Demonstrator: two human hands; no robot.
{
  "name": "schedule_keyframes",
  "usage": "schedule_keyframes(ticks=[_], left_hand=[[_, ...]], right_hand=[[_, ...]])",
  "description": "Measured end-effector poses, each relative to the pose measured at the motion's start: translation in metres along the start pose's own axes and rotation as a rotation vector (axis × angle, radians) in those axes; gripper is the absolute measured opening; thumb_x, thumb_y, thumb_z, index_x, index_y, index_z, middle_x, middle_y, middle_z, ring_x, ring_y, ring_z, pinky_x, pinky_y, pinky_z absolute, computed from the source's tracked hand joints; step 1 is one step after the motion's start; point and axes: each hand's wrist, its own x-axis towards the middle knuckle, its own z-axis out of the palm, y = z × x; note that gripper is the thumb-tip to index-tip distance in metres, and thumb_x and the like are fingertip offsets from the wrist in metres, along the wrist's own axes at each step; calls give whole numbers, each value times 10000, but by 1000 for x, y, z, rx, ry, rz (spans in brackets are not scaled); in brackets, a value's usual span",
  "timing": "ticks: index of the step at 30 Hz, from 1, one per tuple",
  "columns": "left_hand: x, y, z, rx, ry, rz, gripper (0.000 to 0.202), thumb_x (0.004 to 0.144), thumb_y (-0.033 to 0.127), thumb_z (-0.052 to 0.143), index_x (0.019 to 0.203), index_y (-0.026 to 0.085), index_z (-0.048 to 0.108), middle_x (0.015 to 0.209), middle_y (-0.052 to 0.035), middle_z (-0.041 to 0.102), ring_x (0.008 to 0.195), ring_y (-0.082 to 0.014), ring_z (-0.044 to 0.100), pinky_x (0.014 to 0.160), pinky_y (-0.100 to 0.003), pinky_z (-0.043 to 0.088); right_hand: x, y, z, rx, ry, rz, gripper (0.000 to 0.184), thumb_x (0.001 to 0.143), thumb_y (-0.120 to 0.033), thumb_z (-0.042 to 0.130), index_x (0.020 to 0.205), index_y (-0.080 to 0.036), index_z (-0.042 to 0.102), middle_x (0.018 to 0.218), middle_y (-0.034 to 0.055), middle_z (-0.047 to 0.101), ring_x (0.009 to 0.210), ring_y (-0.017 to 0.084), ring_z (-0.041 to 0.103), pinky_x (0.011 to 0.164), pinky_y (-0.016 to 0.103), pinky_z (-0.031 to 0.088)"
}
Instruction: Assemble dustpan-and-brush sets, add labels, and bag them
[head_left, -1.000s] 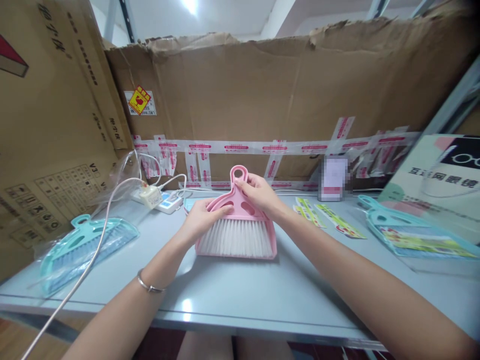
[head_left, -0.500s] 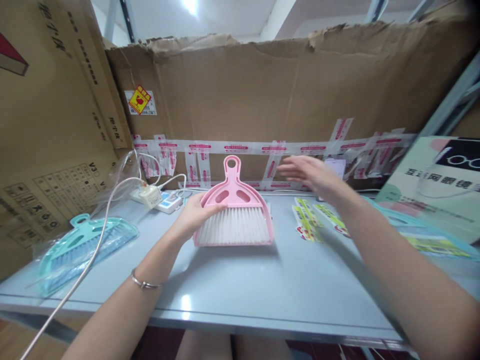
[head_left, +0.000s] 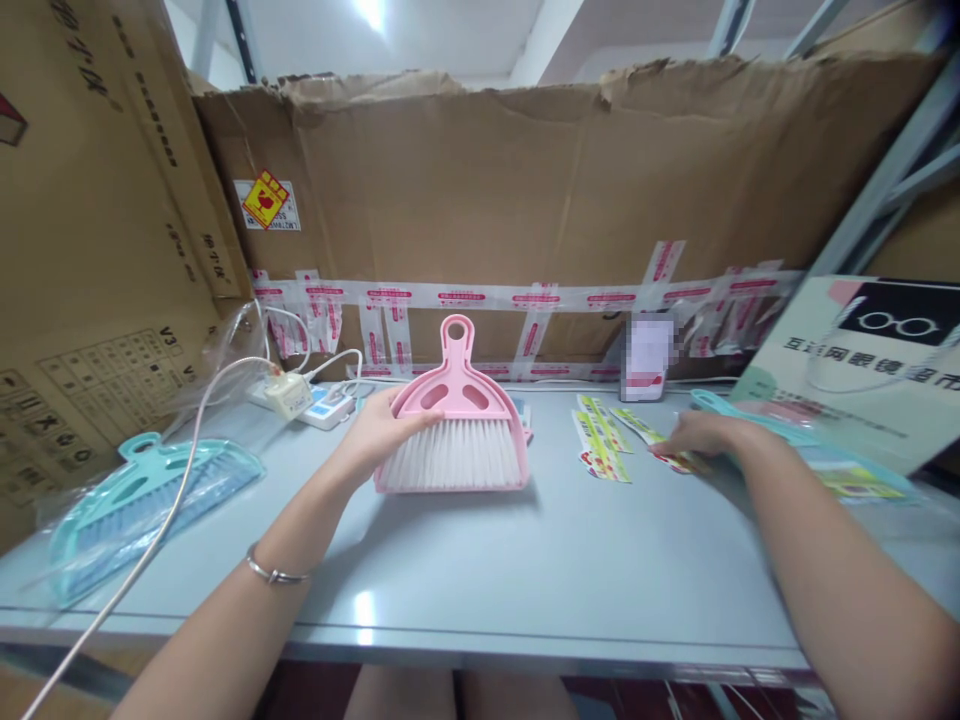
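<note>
A pink dustpan [head_left: 523, 450] with a white-bristled hand brush [head_left: 454, 452] nested in it stands upright on the table, handles upward. My left hand [head_left: 386, 435] grips its left side, thumb across the front of the brush. Over to the right, my right hand [head_left: 701, 438] reaches down with its fingertips on a yellow-green card label [head_left: 637, 425]; whether the fingers have closed on it is hard to see. More such labels [head_left: 602, 440] lie just left of that hand.
A teal dustpan set [head_left: 150, 500] in clear plastic lies left, a white cable [head_left: 161, 540] crossing it. Another teal set [head_left: 840, 460] is at right by a white paper bag [head_left: 862, 370]. A power strip [head_left: 326, 408] and a phone [head_left: 646, 355] stand before the cardboard wall [head_left: 465, 190].
My right hand has come down from the air near the phone onto the labels at the right. My left hand keeps its hold on the dustpan set. The view has shifted slightly.
</note>
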Motion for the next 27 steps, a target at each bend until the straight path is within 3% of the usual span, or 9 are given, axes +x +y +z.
schedule_keyframes(ticks=[4, 8, 11, 14, 16, 20, 22, 24, 27], left_hand=[[0, 0, -1, 6, 4, -2, 408, 677, 368, 691, 1031, 165, 686, 993, -75, 708, 920, -246, 627, 750, -303, 466], [0, -2, -1, -13, 4, -8, 442, 677, 387, 698, 1067, 180, 673, 1003, -73, 705, 942, -252, 624, 767, -313, 465], [0, -4, -1, -42, 16, -11, 450, 674, 388, 701, 1071, 180, 669, 1019, -83, 699, 943, -248, 626, 770, -317, 464], [2, -6, -1, -74, 39, -15, 448, 664, 375, 709, 1060, 169, 671, 1029, -93, 696, 932, -242, 630, 761, -313, 466], [2, -7, -1, -90, 55, -26, 458, 658, 370, 714, 1062, 160, 668, 1033, -98, 695, 930, -242, 630, 755, -310, 467], [3, -7, 0, -114, 87, -47, 471, 656, 391, 720, 1061, 159, 661, 1047, -97, 693, 941, -252, 628, 742, -300, 473], [3, -8, 1, -127, 111, -53, 462, 653, 402, 724, 1043, 162, 662, 1041, -92, 696, 942, -253, 629, 734, -291, 477], [4, -9, 3, -164, 129, -69, 452, 642, 407, 733, 1011, 156, 665, 1025, -94, 701, 922, -255, 638, 715, -283, 484], [4, -12, 9, -307, 138, -96, 447, 615, 403, 751, 968, 144, 660, 980, -105, 710, 849, -255, 660, 665, -285, 501]], right_hand=[[-8, -14, -2, -150, -194, 154, 399, 308, -204, 842, 343, -226, 446, 402, 33, 489, 385, 174, 437, 468, 370, 321], [-21, -28, -5, -117, -244, 157, 308, 447, -180, 792, 460, -246, 492, 491, 47, 558, 446, 181, 497, 507, 359, 364], [-27, -40, -9, -47, -221, 140, 285, 509, -192, 767, 676, -243, 542, 518, 23, 570, 490, 188, 534, 538, 349, 397], [-34, -66, -16, 120, -194, 87, 491, 581, -250, 747, 1023, -230, 534, 539, 3, 591, 504, 179, 546, 540, 330, 409], [-43, -96, -20, 311, -133, 4, 528, 603, -279, 746, 1086, -231, 536, 593, 12, 623, 516, 158, 551, 539, 310, 416], [-82, -166, -9, 682, 189, -176, 223, 620, -330, 753, 736, -177, 641, 658, 24, 633, 555, 122, 557, 553, 282, 458], [-111, -192, 9, 858, 281, -288, 203, 709, -337, 696, 855, -199, 666, 790, 48, 678, 676, 162, 625, 648, 334, 521], [-141, -205, 33, 873, 129, -471, 307, 783, -308, 635, 1085, -259, 637, 1108, 73, 650, 969, 213, 625, 860, 407, 507], [-176, -206, 69, 808, -336, -688, 678, 804, -304, 620, 1410, -354, 320, 1458, 27, 356, 1300, 249, 391, 1059, 458, 362]])
